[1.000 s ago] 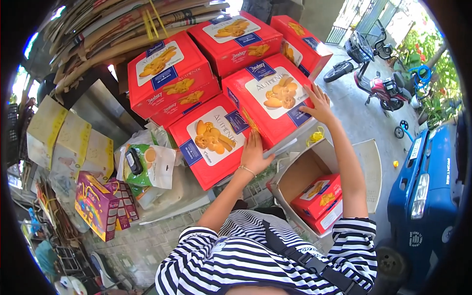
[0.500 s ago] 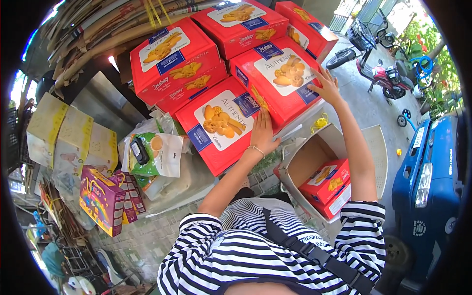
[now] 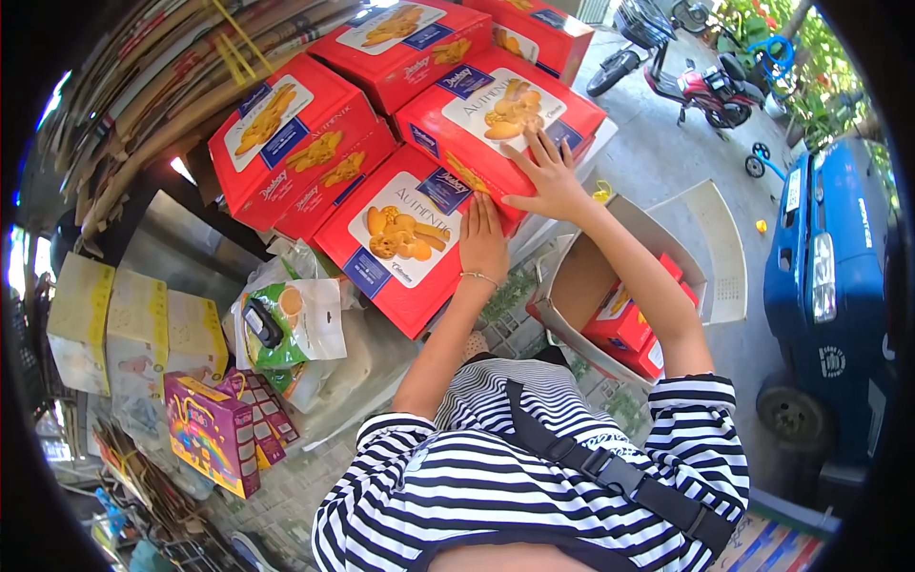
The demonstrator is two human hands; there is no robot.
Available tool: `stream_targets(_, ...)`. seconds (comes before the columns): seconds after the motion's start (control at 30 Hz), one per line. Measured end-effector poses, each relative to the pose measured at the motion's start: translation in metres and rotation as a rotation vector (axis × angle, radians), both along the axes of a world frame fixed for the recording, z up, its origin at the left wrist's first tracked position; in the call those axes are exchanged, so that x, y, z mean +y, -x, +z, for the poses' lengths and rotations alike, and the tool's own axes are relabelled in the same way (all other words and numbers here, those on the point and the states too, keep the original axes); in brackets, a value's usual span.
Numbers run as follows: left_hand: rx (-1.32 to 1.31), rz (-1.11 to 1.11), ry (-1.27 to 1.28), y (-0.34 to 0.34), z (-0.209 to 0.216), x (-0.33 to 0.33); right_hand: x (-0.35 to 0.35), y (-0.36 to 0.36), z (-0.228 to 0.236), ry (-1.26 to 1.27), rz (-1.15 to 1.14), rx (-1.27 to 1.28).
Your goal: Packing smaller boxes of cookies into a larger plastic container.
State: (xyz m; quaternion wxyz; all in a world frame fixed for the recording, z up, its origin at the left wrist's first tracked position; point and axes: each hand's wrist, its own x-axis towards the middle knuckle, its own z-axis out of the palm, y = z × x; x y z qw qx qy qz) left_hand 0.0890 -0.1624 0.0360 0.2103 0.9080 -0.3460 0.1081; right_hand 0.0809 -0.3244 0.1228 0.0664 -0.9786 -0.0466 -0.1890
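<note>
Red cookie boxes with pictured biscuits are piled in front of me. My left hand (image 3: 484, 238) lies flat on the lower front cookie box (image 3: 362, 243), fingers stretched out and their tips against the side of the box above. That raised cookie box (image 3: 448, 114) overlaps the lower one's far right part. My right hand (image 3: 555, 181) is open, fingers spread over the near edge and top of the raised box. Neither hand is wrapped around anything. Behind stand more boxes, a left stack (image 3: 286, 205) and a rear box (image 3: 381, 67).
An open carton (image 3: 577, 257) at my right holds smaller red boxes (image 3: 624, 329). Left of the pile are a green-and-white packet (image 3: 310, 324), a purple carton (image 3: 210, 429) and yellow-white boxes (image 3: 138, 319). Flattened cardboard (image 3: 181, 86) leans behind; a blue vehicle (image 3: 829, 315) stands right.
My right hand has gone from the raised box's right side to its near edge and top. My left hand stays on the lower box. The whole view has shifted.
</note>
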Motion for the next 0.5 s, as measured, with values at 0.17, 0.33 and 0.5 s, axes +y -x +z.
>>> stream_targets(0.17,-0.024,-0.015,-0.010,0.0001,0.0007,-0.0017,-0.0080,0.0015,-0.0034,-0.057,0.003,-0.002)
stream_targets(0.33,-0.042,-0.009,-0.017,-0.0012,-0.0048,0.0013,-0.0040,0.0000,-0.0066,-0.071,0.011,-0.089)
stream_targets(0.5,-0.013,-0.028,-0.013,0.0014,0.0005,0.0015,-0.0025,0.0034,-0.0091,-0.104,-0.011,-0.139)
